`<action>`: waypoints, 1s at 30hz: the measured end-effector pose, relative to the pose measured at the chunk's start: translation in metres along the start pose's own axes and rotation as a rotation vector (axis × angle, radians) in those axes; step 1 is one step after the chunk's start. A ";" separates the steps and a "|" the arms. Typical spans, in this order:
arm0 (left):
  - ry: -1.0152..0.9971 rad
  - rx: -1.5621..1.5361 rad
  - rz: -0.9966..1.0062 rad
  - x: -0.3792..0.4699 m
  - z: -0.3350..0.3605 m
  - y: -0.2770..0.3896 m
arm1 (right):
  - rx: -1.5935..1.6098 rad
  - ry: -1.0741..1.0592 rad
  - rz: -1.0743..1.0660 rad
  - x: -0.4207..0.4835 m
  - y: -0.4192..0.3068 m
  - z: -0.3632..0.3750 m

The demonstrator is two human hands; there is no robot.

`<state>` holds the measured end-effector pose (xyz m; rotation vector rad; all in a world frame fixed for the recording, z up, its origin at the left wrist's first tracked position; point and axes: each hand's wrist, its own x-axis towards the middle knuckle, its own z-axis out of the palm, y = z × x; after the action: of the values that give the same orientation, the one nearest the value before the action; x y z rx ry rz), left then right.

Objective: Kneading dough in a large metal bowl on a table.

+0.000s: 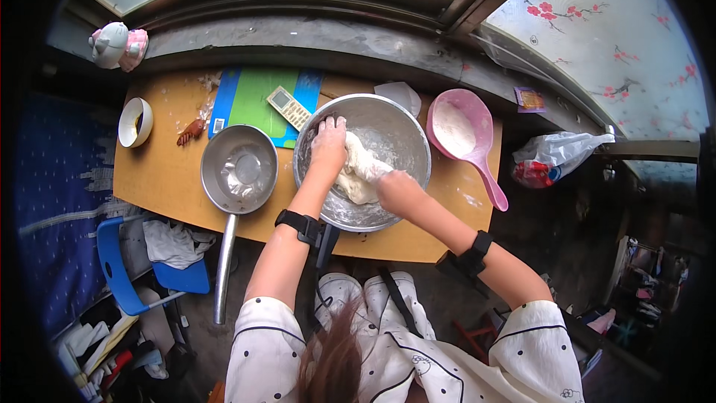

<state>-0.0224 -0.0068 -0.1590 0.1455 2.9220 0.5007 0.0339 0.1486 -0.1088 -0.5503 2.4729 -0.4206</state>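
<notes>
A lump of floury dough [361, 176] lies in a wide metal bowl [417, 170] in front of me. My left hand [330, 143] is inside the bowl, pressed against the dough's left side, its fingers towards the far wall and dusted with flour. On the right, my right hand [396, 187] is curled like a fist around one end of the dough, which stretches between both hands. Flour and dough residue coat the bowl's inner wall. The fingertips of my right hand are hidden from this angle.
Left of the bowl stands a metal saucepan [240, 170], its handle over the table's front edge. A pink ladle-shaped scoop [484, 148] with flour stands right. Behind lie a remote control [288, 107] and a green-blue mat [251, 92]. A white bowl [136, 122] sits far left.
</notes>
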 end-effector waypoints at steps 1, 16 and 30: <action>-0.001 -0.002 0.011 0.000 -0.002 0.001 | -0.043 0.014 -0.024 -0.005 -0.004 0.003; -0.162 -0.305 0.146 -0.028 -0.045 0.010 | -0.238 -0.108 -0.036 0.023 -0.033 0.027; -0.018 -0.409 0.014 -0.030 -0.017 -0.005 | 0.146 0.118 -0.110 -0.027 0.038 0.007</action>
<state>0.0031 -0.0205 -0.1403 0.1131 2.7311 1.0741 0.0476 0.1934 -0.1174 -0.6183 2.5049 -0.6894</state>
